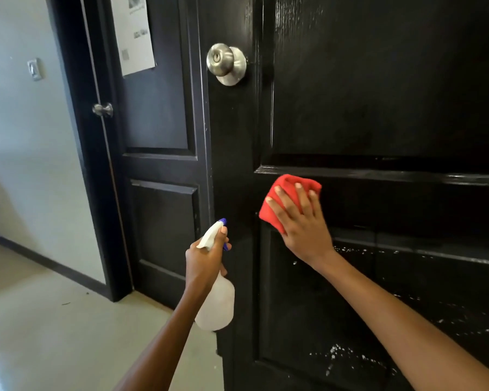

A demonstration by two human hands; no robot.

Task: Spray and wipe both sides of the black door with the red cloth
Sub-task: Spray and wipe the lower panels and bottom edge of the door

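Head view, from left: a wall switch (34, 69), then a far black door with a paper sheet (133, 32) taped on it. The left hand (206, 256) curls around a spray bottle (216, 301), held near the door (378, 108) edge below the knob (226, 63). The right hand (302, 221), fingers spread flat, presses the cloth (287, 190) against the door's middle rail. White droplets (350, 359) speckle the lower panel.
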